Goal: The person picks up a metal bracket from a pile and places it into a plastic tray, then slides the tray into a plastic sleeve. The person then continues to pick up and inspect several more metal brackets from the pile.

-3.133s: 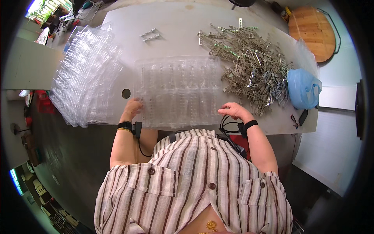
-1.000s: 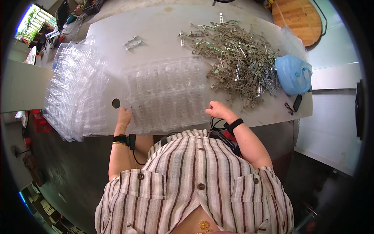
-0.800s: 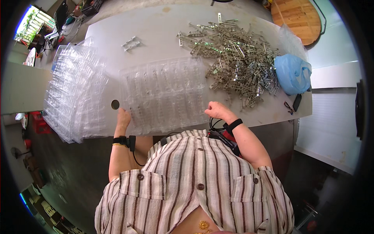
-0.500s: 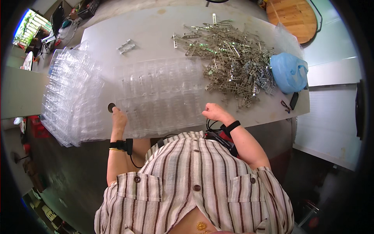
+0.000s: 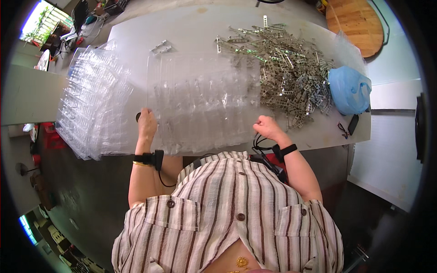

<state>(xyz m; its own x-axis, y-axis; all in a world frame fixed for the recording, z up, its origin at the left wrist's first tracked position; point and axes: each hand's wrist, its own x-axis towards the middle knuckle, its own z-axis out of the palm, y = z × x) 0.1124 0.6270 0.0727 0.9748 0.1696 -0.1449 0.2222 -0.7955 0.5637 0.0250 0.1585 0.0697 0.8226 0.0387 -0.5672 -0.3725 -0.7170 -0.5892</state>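
Note:
A clear plastic blister tray with rows of moulded pockets lies before me, apparently on top of more such trays. At its left edge my left hand is closed, fingertips on the rim. On the other side my right hand is closed too, pinching at the near right edge; the exact grip is partly hidden. The tray's far right corner overlaps the edge of a heap of small slotted metal brackets. Beside my left fingers is a dark round spot on the table.
A stack of clear trays leans over the table's left edge. Two loose metal brackets lie beyond the middle. On the right are a blue plastic bag, a black device and a short cable.
The view has shifted, so the table sits further right in it. Both hands have moved a little away from me, and the top tray has slid forward and right over the heap's edge.

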